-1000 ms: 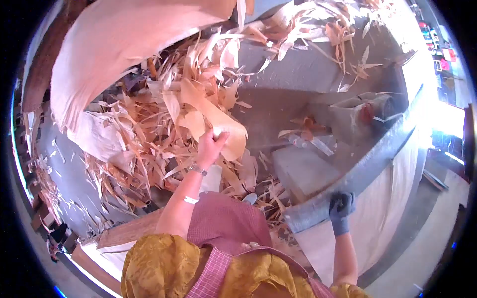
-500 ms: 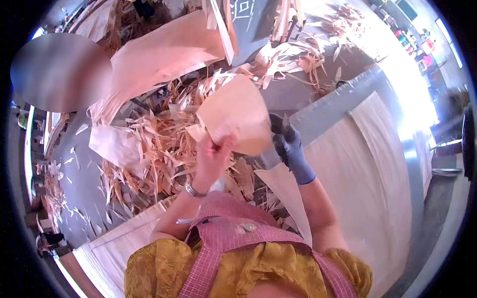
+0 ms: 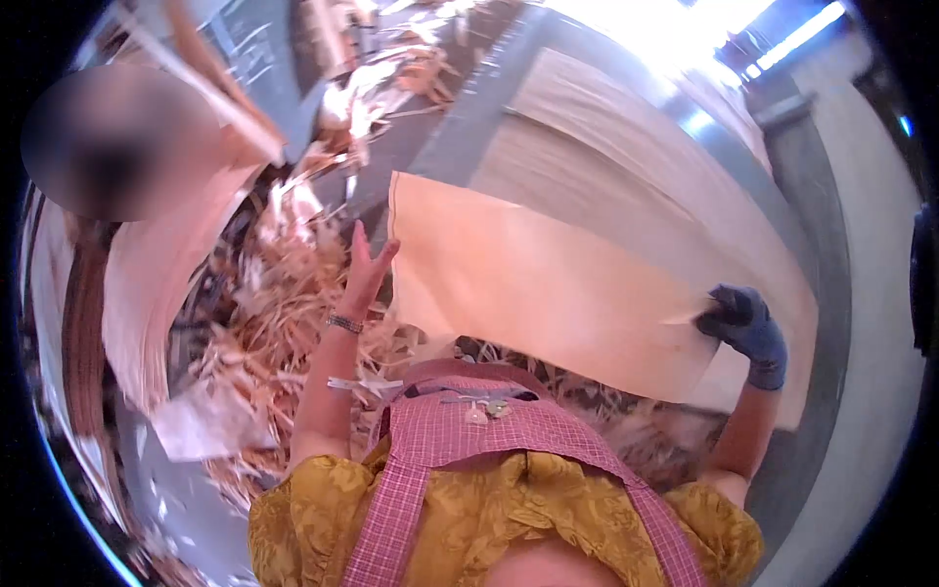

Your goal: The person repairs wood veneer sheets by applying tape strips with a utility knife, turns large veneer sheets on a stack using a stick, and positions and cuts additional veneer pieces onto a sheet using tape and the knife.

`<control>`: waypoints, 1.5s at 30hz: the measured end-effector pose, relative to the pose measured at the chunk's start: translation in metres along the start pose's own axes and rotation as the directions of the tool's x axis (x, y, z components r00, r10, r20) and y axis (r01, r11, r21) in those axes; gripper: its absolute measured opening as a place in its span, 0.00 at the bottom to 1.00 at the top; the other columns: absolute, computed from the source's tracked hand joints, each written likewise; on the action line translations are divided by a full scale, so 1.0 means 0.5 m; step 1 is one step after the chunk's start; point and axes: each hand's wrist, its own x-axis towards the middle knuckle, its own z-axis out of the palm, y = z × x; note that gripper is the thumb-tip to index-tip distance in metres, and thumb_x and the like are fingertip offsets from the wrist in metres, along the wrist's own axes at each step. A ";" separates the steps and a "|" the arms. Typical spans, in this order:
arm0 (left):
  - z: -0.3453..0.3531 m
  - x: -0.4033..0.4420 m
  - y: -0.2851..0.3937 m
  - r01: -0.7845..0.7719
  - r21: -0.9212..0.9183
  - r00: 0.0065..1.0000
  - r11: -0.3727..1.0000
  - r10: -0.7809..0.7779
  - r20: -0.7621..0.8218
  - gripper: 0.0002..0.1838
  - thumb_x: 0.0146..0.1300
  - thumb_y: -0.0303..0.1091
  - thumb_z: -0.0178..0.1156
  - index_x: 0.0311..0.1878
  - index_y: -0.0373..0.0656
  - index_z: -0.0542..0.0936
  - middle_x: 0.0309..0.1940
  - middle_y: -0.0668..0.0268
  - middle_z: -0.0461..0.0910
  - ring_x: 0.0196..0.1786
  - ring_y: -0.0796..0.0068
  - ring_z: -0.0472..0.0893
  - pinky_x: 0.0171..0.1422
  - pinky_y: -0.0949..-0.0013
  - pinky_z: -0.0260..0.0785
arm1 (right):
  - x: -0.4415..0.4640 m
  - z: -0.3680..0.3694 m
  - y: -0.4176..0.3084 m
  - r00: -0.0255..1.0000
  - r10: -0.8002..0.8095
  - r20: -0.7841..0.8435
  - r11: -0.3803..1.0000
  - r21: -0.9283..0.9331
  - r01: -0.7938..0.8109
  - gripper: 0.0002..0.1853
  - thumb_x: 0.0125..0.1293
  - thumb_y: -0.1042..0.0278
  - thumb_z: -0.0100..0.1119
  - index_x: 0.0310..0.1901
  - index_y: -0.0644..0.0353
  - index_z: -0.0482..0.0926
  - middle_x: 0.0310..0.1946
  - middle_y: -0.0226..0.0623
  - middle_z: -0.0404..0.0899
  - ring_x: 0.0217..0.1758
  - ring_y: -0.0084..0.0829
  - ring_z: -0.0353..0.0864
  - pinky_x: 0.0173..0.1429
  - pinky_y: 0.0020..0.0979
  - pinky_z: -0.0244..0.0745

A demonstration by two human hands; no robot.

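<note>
A peach-coloured sheet of wood veneer lies stretched across the front of me, its long side running down to the right. At its right end, my right hand, in a blue-grey glove with dark fingertips, has its fingers curled onto the sheet's edge. My left hand is bare, with thumb and fingers apart, just beside the sheet's left edge. It holds nothing. Under the veneer sheet is a stack of paler veneer, partly hidden by it.
Torn veneer strips are heaped to the left. Beyond them stands another veneer stack, with a loose pale piece in front. A grey metal table edge borders the right-hand stack. At upper left is a grey panel with white markings.
My view has swung right. The veneer piece, earlier held up bent over the scraps, now lies spread over the right-hand stack. My right hand has moved far right; my left has opened.
</note>
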 end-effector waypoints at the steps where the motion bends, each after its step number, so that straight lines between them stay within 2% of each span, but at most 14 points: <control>1: 0.052 0.012 -0.005 0.122 -0.129 0.986 0.984 -0.106 0.128 0.52 0.61 0.60 0.64 0.74 0.36 0.50 0.58 0.55 0.75 0.53 0.70 0.77 0.53 0.63 0.67 | -0.053 -0.031 0.016 0.998 0.035 -0.059 0.991 -0.124 -0.043 0.28 0.50 0.76 0.78 0.54 0.61 0.76 0.46 0.33 0.81 0.46 0.23 0.80 0.54 0.30 0.78; 2: 0.101 0.007 0.037 0.260 -0.101 0.933 0.960 -0.223 0.284 0.52 0.61 0.60 0.64 0.74 0.35 0.50 0.58 0.55 0.75 0.54 0.70 0.78 0.53 0.64 0.67 | -0.108 -0.056 0.035 0.991 0.072 -0.117 0.966 -0.238 -0.099 0.28 0.50 0.75 0.79 0.54 0.61 0.77 0.45 0.32 0.81 0.46 0.22 0.80 0.54 0.29 0.78; 3: 0.138 -0.011 0.123 0.384 -0.042 0.841 0.922 -0.331 0.429 0.51 0.61 0.60 0.64 0.74 0.35 0.51 0.58 0.55 0.75 0.54 0.70 0.78 0.52 0.64 0.67 | -0.147 -0.063 -0.007 0.949 0.284 -0.135 0.948 -0.112 -0.299 0.25 0.49 0.69 0.80 0.48 0.60 0.81 0.40 0.30 0.82 0.44 0.20 0.78 0.50 0.28 0.76; 7: 0.341 -0.100 0.150 0.472 0.228 0.546 0.852 -0.485 0.683 0.43 0.63 0.61 0.61 0.67 0.35 0.64 0.51 0.62 0.79 0.46 0.75 0.78 0.46 0.70 0.69 | -0.314 -0.125 0.029 0.954 0.075 -0.290 0.876 -0.438 -0.202 0.17 0.49 0.67 0.78 0.39 0.63 0.82 0.32 0.33 0.80 0.35 0.20 0.74 0.40 0.28 0.72; 11: 0.473 -0.191 0.196 0.536 0.231 0.250 0.812 -0.414 0.875 0.32 0.67 0.60 0.56 0.54 0.37 0.79 0.43 0.69 0.81 0.40 0.80 0.77 0.42 0.73 0.70 | -0.405 -0.222 0.055 0.901 0.265 -0.343 0.922 -0.185 -0.341 0.15 0.51 0.69 0.75 0.37 0.64 0.81 0.27 0.32 0.77 0.31 0.20 0.70 0.40 0.27 0.70; 14: 0.612 -0.226 0.184 0.540 0.429 0.155 0.724 -0.587 0.794 0.24 0.69 0.53 0.57 0.49 0.39 0.83 0.41 0.70 0.82 0.40 0.81 0.77 0.43 0.74 0.72 | -0.437 -0.359 0.196 0.873 0.369 -0.319 0.915 -0.040 -0.401 0.14 0.51 0.70 0.75 0.35 0.65 0.80 0.25 0.31 0.74 0.31 0.19 0.68 0.39 0.26 0.69; 17: 0.714 -0.238 0.132 0.603 0.315 0.196 0.733 -0.519 0.832 0.18 0.69 0.45 0.60 0.51 0.40 0.82 0.41 0.70 0.82 0.39 0.81 0.78 0.43 0.74 0.72 | -0.469 -0.463 0.437 0.824 0.297 -0.482 0.930 -0.050 -0.364 0.16 0.54 0.70 0.74 0.42 0.65 0.81 0.31 0.31 0.80 0.37 0.19 0.75 0.48 0.26 0.74; 20: 0.810 -0.191 0.171 0.600 0.073 0.486 0.797 -0.436 0.757 0.13 0.68 0.36 0.62 0.50 0.38 0.81 0.39 0.70 0.82 0.39 0.81 0.78 0.44 0.76 0.72 | -0.436 -0.605 0.641 0.828 0.304 -0.472 0.951 0.104 -0.290 0.18 0.58 0.69 0.71 0.48 0.64 0.81 0.38 0.29 0.83 0.43 0.20 0.78 0.55 0.26 0.75; 25: 0.912 -0.064 0.315 0.245 -0.017 0.860 0.969 -0.209 0.465 0.15 0.64 0.32 0.65 0.50 0.35 0.80 0.37 0.69 0.81 0.36 0.81 0.78 0.42 0.77 0.73 | -0.194 -0.729 0.786 0.870 0.381 -0.314 0.886 -0.146 -0.441 0.19 0.60 0.66 0.69 0.51 0.64 0.81 0.39 0.28 0.83 0.41 0.20 0.78 0.48 0.26 0.76; 30: 0.879 -0.059 0.279 0.158 0.240 0.888 0.958 -0.244 0.389 0.17 0.61 0.30 0.67 0.51 0.34 0.80 0.35 0.67 0.83 0.34 0.81 0.80 0.38 0.77 0.73 | -0.065 -0.598 1.020 0.917 0.399 -0.012 0.870 -0.311 -0.383 0.19 0.59 0.60 0.69 0.49 0.62 0.82 0.37 0.35 0.86 0.42 0.25 0.82 0.50 0.30 0.77; 34: 0.845 -0.110 0.156 0.216 0.264 0.906 0.940 -0.294 0.304 0.17 0.60 0.30 0.68 0.51 0.34 0.79 0.33 0.68 0.83 0.33 0.83 0.80 0.37 0.77 0.73 | -0.075 -0.464 1.077 0.942 0.326 -0.083 0.798 -0.510 -0.321 0.23 0.59 0.48 0.66 0.51 0.53 0.82 0.46 0.46 0.83 0.50 0.48 0.81 0.54 0.44 0.75; 39: 0.840 -0.110 0.132 0.168 0.310 0.934 0.936 -0.251 0.253 0.19 0.57 0.31 0.70 0.51 0.36 0.80 0.32 0.68 0.82 0.33 0.81 0.80 0.38 0.76 0.74 | -0.070 -0.444 0.992 0.871 0.298 -0.391 0.740 -0.481 -0.470 0.23 0.56 0.60 0.69 0.52 0.57 0.77 0.52 0.46 0.78 0.55 0.49 0.77 0.58 0.44 0.73; 43: 0.831 -0.100 0.130 0.176 0.276 0.937 0.945 -0.246 0.246 0.18 0.56 0.30 0.70 0.49 0.36 0.80 0.32 0.68 0.82 0.34 0.81 0.80 0.39 0.75 0.74 | 0.000 -0.366 0.889 0.822 -0.254 -0.510 0.829 -0.553 -0.087 0.18 0.58 0.74 0.59 0.52 0.62 0.77 0.50 0.50 0.77 0.60 0.51 0.70 0.65 0.46 0.67; 45: 0.836 -0.107 0.136 0.179 0.280 0.939 0.943 -0.249 0.238 0.18 0.55 0.30 0.70 0.49 0.37 0.80 0.32 0.67 0.82 0.34 0.81 0.80 0.39 0.75 0.74 | 0.071 -0.270 0.826 0.853 -0.295 -0.430 0.893 -0.442 0.085 0.16 0.65 0.76 0.53 0.54 0.63 0.76 0.48 0.51 0.77 0.55 0.52 0.74 0.62 0.44 0.69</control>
